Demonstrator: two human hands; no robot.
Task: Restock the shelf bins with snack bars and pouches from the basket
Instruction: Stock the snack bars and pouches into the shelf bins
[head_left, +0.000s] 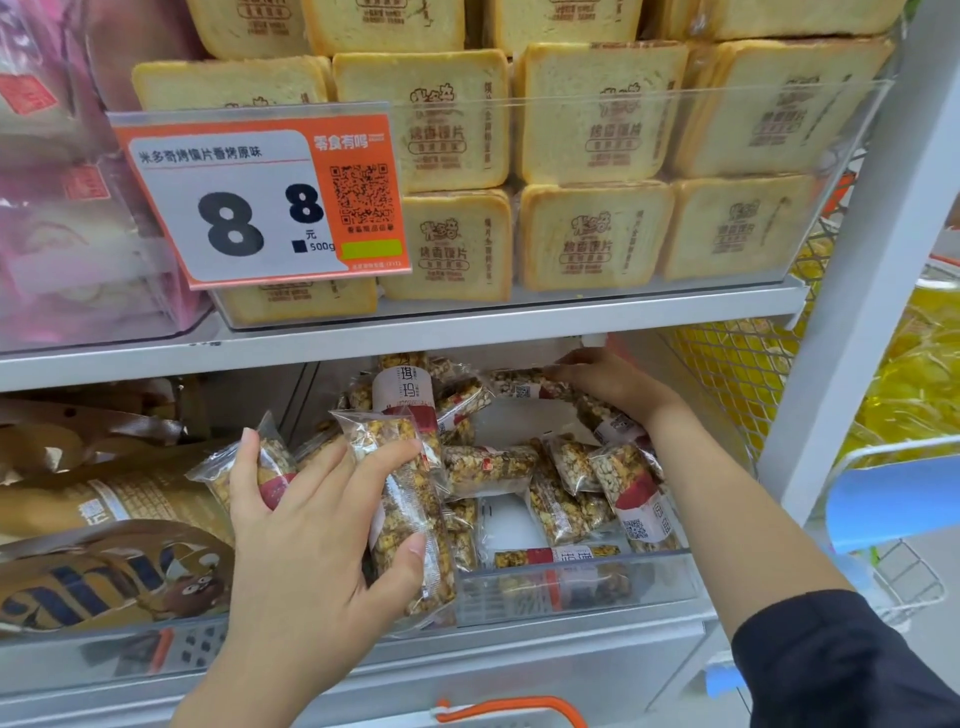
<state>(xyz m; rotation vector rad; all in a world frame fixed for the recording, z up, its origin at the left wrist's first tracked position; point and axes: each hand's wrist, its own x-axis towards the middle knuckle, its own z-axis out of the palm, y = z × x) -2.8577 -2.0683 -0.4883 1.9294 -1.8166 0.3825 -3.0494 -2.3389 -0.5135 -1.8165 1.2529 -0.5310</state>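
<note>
Head view: at the lower shelf, left hand (306, 525) grips a couple of snack bars (405, 499) at the clear bin's (571, 587) front edge. Further in, right hand (602, 379) pinches a bar (524, 387) at the back, approx. mid-stocking. Next, prob.: lay the held bars flat in the bin's bare middle.

Clear-wrapped grain snack bars (488, 467) jumbled, perhaps loosely, in the clear shelf bin (571, 587).

Right arm wears a dark sleeve (852, 660); left arm is bare.
</note>
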